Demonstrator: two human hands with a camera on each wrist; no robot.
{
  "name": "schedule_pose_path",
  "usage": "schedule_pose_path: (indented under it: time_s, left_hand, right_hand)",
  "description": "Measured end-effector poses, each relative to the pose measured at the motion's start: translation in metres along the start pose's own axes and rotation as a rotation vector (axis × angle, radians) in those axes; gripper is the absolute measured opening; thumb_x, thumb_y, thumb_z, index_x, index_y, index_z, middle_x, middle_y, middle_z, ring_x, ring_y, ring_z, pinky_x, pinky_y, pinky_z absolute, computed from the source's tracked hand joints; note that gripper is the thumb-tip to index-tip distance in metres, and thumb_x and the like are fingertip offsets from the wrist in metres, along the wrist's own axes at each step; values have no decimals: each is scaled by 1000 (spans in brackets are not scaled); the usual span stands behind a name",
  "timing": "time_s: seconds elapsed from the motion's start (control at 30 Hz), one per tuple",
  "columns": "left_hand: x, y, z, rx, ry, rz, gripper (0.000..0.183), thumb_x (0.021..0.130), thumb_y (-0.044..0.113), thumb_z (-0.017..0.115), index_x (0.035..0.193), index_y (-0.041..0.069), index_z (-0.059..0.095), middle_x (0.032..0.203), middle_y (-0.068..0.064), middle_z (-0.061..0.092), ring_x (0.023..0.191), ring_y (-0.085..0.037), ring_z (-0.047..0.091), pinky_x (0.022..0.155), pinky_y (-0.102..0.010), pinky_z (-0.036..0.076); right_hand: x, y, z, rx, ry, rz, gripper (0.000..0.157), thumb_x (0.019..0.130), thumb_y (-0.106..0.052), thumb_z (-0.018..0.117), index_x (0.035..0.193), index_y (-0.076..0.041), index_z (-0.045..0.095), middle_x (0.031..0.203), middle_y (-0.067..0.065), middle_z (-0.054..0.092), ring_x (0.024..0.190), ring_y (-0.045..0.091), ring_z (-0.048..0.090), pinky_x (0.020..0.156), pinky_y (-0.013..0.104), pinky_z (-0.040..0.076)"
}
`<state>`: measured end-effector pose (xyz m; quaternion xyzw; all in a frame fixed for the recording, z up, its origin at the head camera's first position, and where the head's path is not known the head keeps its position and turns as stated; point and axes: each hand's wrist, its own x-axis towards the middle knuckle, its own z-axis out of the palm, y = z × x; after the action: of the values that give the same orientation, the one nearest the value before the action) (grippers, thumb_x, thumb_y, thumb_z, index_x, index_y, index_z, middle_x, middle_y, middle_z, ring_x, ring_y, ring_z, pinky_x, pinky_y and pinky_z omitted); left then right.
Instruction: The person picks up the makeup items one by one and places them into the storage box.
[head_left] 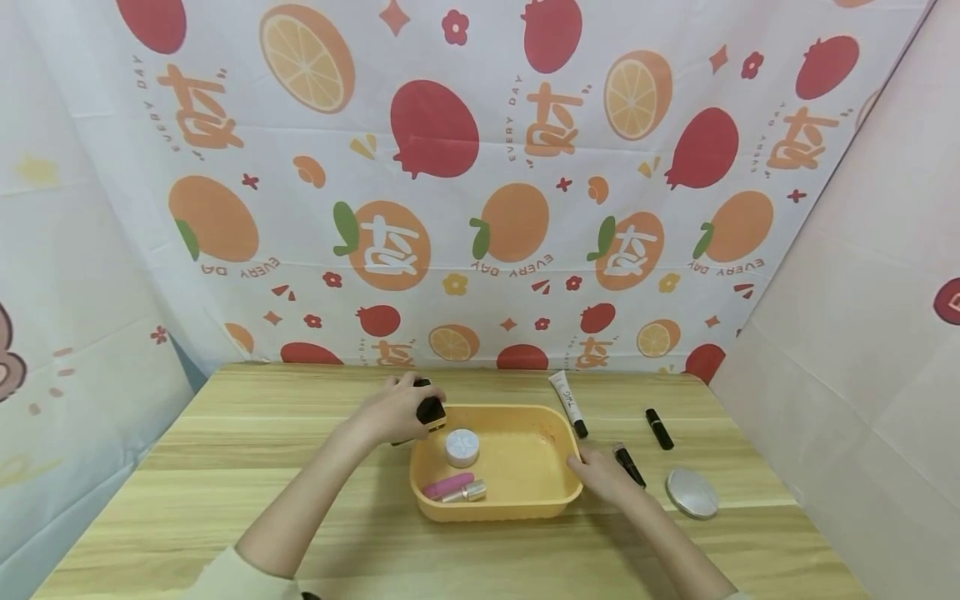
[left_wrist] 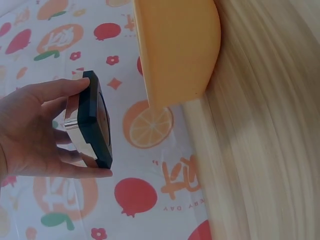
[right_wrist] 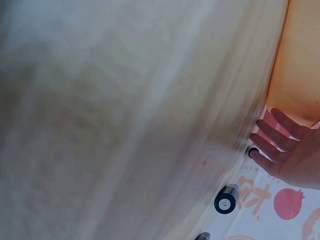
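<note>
In the head view my left hand point(head_left: 392, 414) grips a black and gold square compact case point(head_left: 431, 412) at the left rim of a yellow plastic basket point(head_left: 517, 510). The left wrist view shows this case point(left_wrist: 92, 122) tilted on edge between the thumb and fingers, apart from the basket. My right hand point(head_left: 602, 475) rests at the basket's right rim. Its fingers point(right_wrist: 280, 141) look spread and fairly straight in the right wrist view, beside the basket's outer wall. Inside the basket lie a white round jar point(head_left: 462, 447), a pink tube point(head_left: 448, 485) and a silvery lipstick tube point(head_left: 468, 492).
Right of the basket on the wooden table point(head_left: 300, 467) lie a white squeeze tube point(head_left: 566, 398) with a black cap, a small black tube point(head_left: 659, 429), a short black and silver item point(head_left: 628, 465) and a round silver compact point(head_left: 692, 492). Patterned cloth point(head_left: 480, 292) hangs behind.
</note>
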<state>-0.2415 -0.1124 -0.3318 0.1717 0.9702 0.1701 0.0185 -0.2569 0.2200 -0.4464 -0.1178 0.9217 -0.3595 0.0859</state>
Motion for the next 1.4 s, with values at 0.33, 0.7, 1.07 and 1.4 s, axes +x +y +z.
schedule_pose_path:
  time_s: [0.33, 0.7, 1.07, 1.4]
  left_hand:
    - [1, 6, 5, 22, -2, 29, 45, 70, 17, 78, 112, 20, 62, 130, -21, 42, 112, -45, 40, 69, -50, 48]
    - [2, 15, 7, -5, -18, 38, 44, 70, 13, 78, 111, 21, 62, 129, -20, 42, 110, -42, 41, 69, -47, 48]
    - [6, 24, 14, -7, -35, 26, 45, 69, 20, 79, 111, 25, 62, 130, -16, 42, 112, -39, 40, 69, -47, 48]
    - [7, 26, 22, -28, -21, 64, 43, 69, 16, 78, 109, 24, 63, 129, -16, 43, 111, -40, 40, 72, -46, 49]
  right_hand:
    - [1, 0, 1, 3, 10, -8, 39, 95, -26, 44, 117, 2, 58, 72, 1, 59, 56, 16, 47, 51, 29, 41]
    - [0, -2, 0, 6, 8, 9, 38, 95, -26, 43, 115, 3, 58, 71, 1, 58, 56, 17, 46, 53, 30, 41]
    - [3, -1, 1, -22, 14, 24, 40, 95, -27, 43, 118, 2, 58, 71, 1, 57, 56, 16, 47, 52, 29, 41]
    - [3, 0, 1, -18, 9, 30, 42, 95, -28, 42, 121, 2, 56, 72, 0, 58, 58, 16, 48, 54, 29, 41]
